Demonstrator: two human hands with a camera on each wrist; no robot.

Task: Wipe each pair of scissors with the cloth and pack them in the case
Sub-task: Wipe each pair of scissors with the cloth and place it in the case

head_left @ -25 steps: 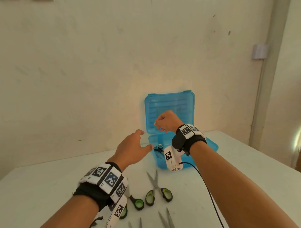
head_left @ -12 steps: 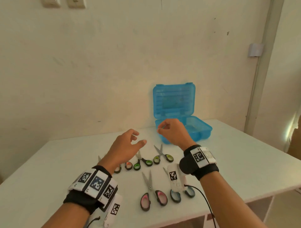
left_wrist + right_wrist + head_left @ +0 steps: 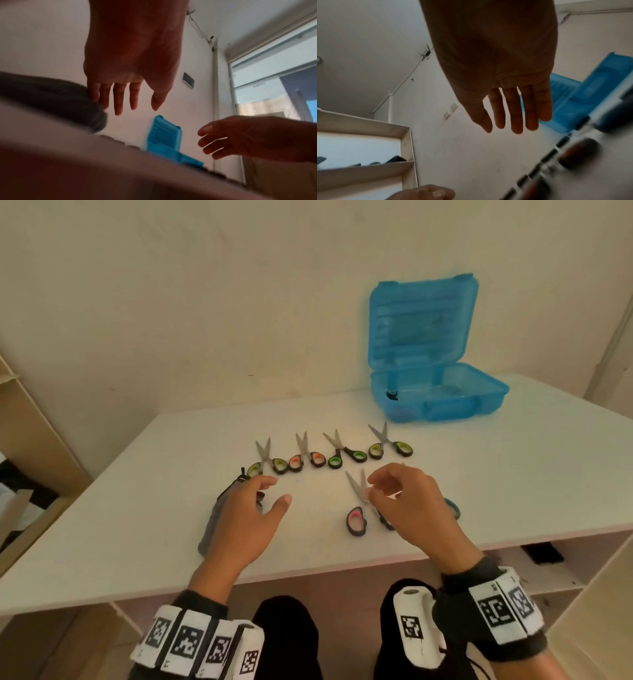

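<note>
left hand: my left hand (image 3: 248, 517) hovers over the white table (image 3: 137, 508), fingers straight and spread, thumb out, holding nothing. Left wrist view (image 3: 130, 56) confirms an empty palm.
cloth: the grey folded cloth (image 3: 219, 515) lies flat on the table under and left of my left hand. Little finger looks to be at its edge in the wrist view (image 3: 51, 97); I can't tell if it touches.
right hand: my right hand (image 3: 407, 505) is above the near scissors, fingers loosely bent, apart, gripping nothing. Right wrist view (image 3: 505, 81) shows the fingers extended, palm empty.
near scissors: the pink-handled scissors with steel blades (image 3: 356, 508) lie just beside my right fingertips, blades pointing away from me, partly under the hand. A blue handle loop (image 3: 452, 507) sticks out past the right side of that hand; the rest of that pair is hidden.
far row: four pairs lie side by side, mid-table: yellow-green-handled scissors (image 3: 267, 462), orange-handled scissors (image 3: 306, 458), bright-green-handled scissors (image 3: 344, 455), lime-handled scissors (image 3: 390, 445). All untouched, blades away from me.
case: the translucent blue plastic case (image 3: 435, 392) sits at the far right of the table, lid upright against the wall. A small dark item (image 3: 392, 394) is in its left end; too small to identify.
</note>
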